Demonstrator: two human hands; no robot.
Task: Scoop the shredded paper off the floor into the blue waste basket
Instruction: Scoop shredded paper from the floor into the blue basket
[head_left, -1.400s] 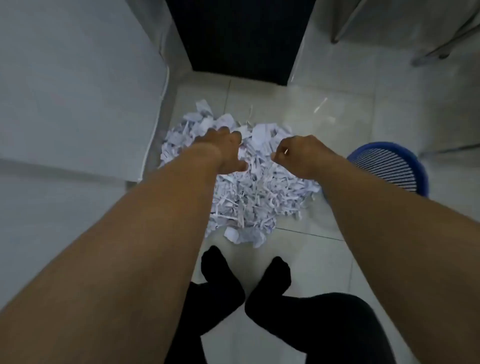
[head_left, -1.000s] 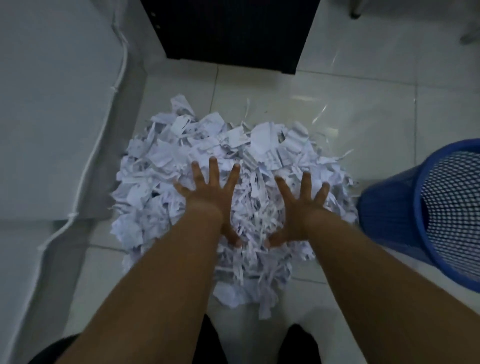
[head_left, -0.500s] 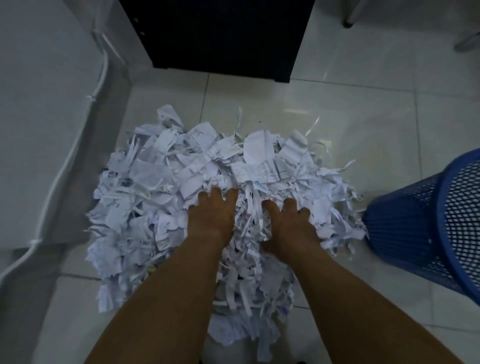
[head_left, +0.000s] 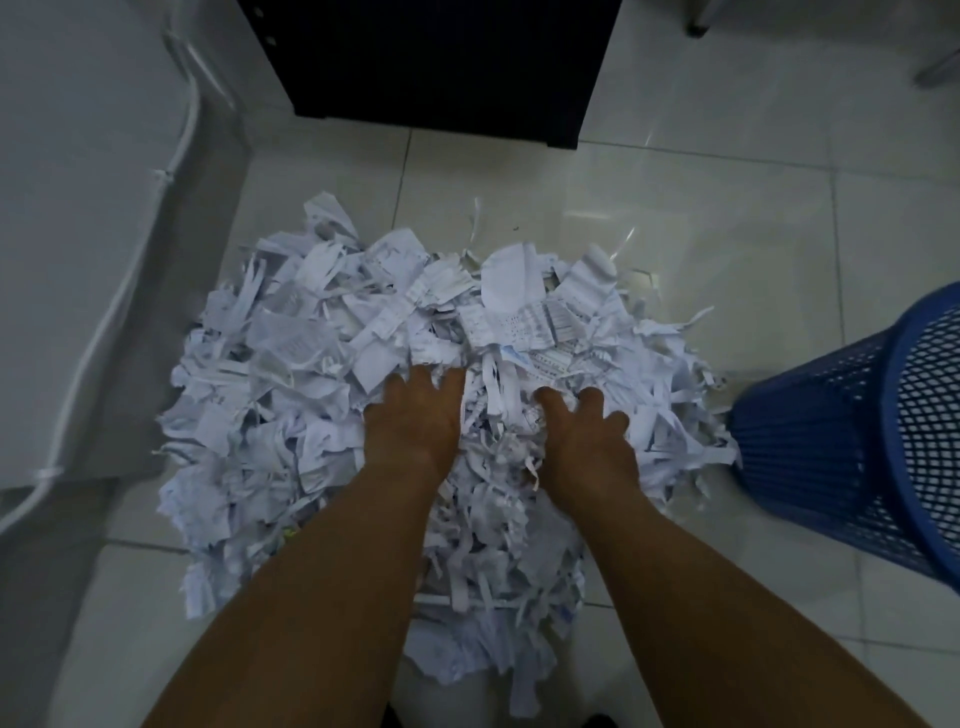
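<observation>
A big heap of white shredded paper (head_left: 322, 364) lies on the tiled floor in front of me. My left hand (head_left: 415, 423) and my right hand (head_left: 587, 441) rest palm down side by side on the middle of the heap. Their fingertips are dug into the strips and hidden, curling around paper. The blue waste basket (head_left: 810, 431), a mesh bin, stands at the right edge of the heap, just right of my right hand. Its open mouth is cut off by the frame's right edge.
A dark cabinet (head_left: 441, 62) stands on the floor just beyond the heap. A pale wall with a white cable (head_left: 130, 260) running along it closes the left side. Glossy floor tiles (head_left: 727, 218) stretch to the back right, where chair legs (head_left: 935, 73) show.
My hands came down from above the heap, spread flat on it, then pushed their fingers into the strips. The view moved closer to the heap and basket.
</observation>
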